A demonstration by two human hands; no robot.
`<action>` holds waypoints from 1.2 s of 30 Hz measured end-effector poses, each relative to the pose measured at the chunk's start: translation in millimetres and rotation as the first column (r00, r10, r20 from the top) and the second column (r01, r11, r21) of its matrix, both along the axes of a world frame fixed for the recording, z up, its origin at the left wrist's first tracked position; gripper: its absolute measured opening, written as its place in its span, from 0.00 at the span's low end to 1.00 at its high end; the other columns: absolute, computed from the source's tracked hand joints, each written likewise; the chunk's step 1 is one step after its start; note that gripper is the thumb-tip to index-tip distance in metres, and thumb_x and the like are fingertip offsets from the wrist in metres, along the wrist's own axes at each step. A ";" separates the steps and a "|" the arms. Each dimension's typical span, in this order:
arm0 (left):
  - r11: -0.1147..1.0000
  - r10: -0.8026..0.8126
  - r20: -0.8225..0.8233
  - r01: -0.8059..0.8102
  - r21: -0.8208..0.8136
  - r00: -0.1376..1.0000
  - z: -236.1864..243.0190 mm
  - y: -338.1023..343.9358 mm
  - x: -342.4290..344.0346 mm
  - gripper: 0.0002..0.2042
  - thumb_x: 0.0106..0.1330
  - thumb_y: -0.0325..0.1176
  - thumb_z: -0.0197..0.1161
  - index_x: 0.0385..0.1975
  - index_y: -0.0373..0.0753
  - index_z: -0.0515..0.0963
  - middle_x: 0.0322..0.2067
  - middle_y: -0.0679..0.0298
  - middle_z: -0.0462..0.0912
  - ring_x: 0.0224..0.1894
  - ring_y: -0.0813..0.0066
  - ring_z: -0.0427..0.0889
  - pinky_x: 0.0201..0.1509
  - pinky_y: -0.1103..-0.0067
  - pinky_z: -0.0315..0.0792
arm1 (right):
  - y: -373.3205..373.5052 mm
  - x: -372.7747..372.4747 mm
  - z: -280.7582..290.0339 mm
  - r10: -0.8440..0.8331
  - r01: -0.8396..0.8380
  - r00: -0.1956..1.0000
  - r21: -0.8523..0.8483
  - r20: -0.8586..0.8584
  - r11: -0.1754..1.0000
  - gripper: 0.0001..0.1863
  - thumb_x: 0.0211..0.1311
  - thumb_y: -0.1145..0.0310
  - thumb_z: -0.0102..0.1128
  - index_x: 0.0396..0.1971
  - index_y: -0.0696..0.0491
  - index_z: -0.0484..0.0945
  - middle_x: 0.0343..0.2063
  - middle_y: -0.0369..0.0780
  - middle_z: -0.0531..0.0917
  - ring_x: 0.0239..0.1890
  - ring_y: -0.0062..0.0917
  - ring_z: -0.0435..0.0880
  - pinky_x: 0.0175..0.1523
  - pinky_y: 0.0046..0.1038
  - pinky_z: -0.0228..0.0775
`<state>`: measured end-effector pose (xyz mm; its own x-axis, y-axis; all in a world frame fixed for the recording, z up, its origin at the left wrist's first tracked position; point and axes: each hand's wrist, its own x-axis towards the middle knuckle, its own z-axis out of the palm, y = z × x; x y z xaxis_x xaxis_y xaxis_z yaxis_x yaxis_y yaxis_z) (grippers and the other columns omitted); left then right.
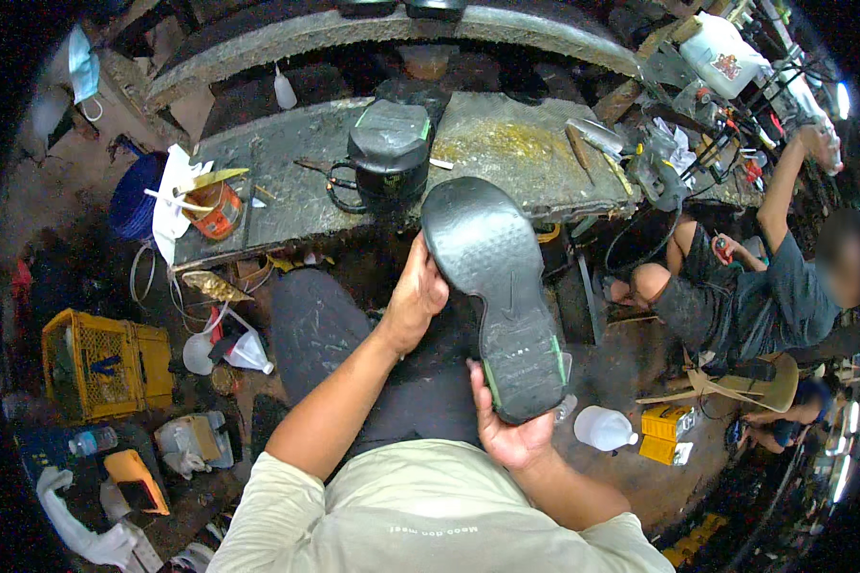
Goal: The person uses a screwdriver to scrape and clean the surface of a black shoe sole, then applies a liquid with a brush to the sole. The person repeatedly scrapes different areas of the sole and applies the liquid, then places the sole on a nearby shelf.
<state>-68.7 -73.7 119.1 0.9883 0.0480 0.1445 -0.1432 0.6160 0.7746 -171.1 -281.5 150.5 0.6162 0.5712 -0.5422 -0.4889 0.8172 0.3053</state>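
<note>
The shoe (502, 296) is held sole-up over the person's lap, between the body and the workbench (506, 143). Its sole is dark grey to black and finely textured, with a broad rounded toe end pointing toward the workbench and a narrower heel end near the body; thin green strips run along the heel edges. The right hand (506, 435) cups the heel from below, fingers wrapped around its near edge. The left hand (416, 296) grips the shoe's left side near the toe, thumb toward the sole.

Just right of the shoe's heel, a white plastic bottle (604, 427) lies on the floor, its contents not discernible, and beyond it sits a small yellow box (667, 422). Well to the shoe's left stands a yellow lattice crate (100, 363); what it holds cannot be made out.

Beyond the shoe's toe, a second black shoe (390, 153) rests sole-up on the workbench. Further left on the workbench stands an orange tin (218, 208) with sticks and a smeared paper jutting from it. To the shoe's right, another person in a dark shirt (764, 301) sits on the floor, one arm raised.
</note>
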 end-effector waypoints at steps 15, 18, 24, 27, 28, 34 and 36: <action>0.958 0.004 -0.299 0.082 0.274 0.954 6.5 31.8 -19.2 0.29 0.66 0.34 0.62 0.66 0.30 0.69 0.52 0.59 0.81 0.51 0.74 0.80 0.60 0.76 0.72 | -27.4 48.2 45.1 0.969 0.807 0.158 -0.591 0.191 -0.015 0.15 0.67 0.75 0.63 0.53 0.54 0.85 0.50 0.42 0.78 0.45 0.21 0.79 0.45 0.24 0.75; 0.959 -0.004 -0.265 0.079 0.273 0.964 8.8 33.2 -21.4 0.29 0.65 0.34 0.62 0.66 0.30 0.68 0.52 0.59 0.81 0.51 0.74 0.81 0.61 0.76 0.72 | -4.3 56.6 50.7 0.992 0.871 0.083 -0.490 0.093 -0.027 0.20 0.63 0.81 0.62 0.54 0.50 0.85 0.53 0.42 0.75 0.40 0.21 0.78 0.41 0.24 0.74; 0.959 -0.015 -0.225 0.078 0.272 0.974 8.5 34.7 -21.1 0.32 0.63 0.34 0.63 0.68 0.29 0.66 0.54 0.57 0.80 0.54 0.72 0.79 0.64 0.75 0.71 | 11.0 61.1 49.6 0.998 0.904 0.026 -0.425 -0.055 -0.047 0.28 0.55 0.86 0.62 0.54 0.45 0.86 0.54 0.44 0.74 0.33 0.24 0.79 0.40 0.26 0.76; 0.953 -0.011 -0.173 0.063 0.297 0.985 8.6 35.2 -20.0 0.34 0.62 0.33 0.64 0.69 0.27 0.65 0.56 0.55 0.79 0.57 0.70 0.78 0.65 0.74 0.70 | 11.7 58.6 46.6 0.997 0.925 0.011 -0.378 -0.078 -0.039 0.28 0.53 0.86 0.63 0.53 0.44 0.87 0.54 0.44 0.75 0.33 0.25 0.80 0.39 0.27 0.77; 0.947 -0.006 -0.175 0.062 0.315 0.985 9.3 35.4 -19.9 0.34 0.62 0.33 0.64 0.69 0.27 0.65 0.56 0.55 0.79 0.57 0.70 0.78 0.65 0.74 0.70 | 11.2 57.6 45.8 0.997 0.934 0.008 -0.355 -0.081 -0.036 0.28 0.52 0.86 0.64 0.53 0.44 0.87 0.54 0.44 0.75 0.34 0.26 0.80 0.39 0.27 0.78; 0.945 -0.014 -0.186 0.073 0.318 0.983 15.7 34.2 -22.4 0.36 0.61 0.34 0.65 0.69 0.26 0.64 0.58 0.53 0.78 0.59 0.68 0.77 0.67 0.72 0.69 | 5.3 50.3 46.2 0.995 0.912 -0.047 -0.410 -0.084 0.009 0.28 0.50 0.77 0.67 0.53 0.39 0.85 0.58 0.45 0.76 0.49 0.38 0.83 0.51 0.35 0.82; 0.947 -0.021 -0.187 0.080 0.312 0.982 17.0 33.6 -22.5 0.36 0.61 0.35 0.65 0.70 0.26 0.64 0.58 0.53 0.78 0.60 0.68 0.77 0.67 0.72 0.69 | 4.9 50.6 46.2 0.997 0.920 -0.044 -0.391 -0.066 0.015 0.27 0.49 0.79 0.66 0.51 0.41 0.86 0.58 0.45 0.76 0.48 0.37 0.83 0.50 0.34 0.81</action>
<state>-91.2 -40.1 136.1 0.9991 -0.0217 -0.0352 0.0405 0.3372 0.9405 -120.4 -276.5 196.8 0.7093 0.6651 0.2336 0.6547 -0.4988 -0.5680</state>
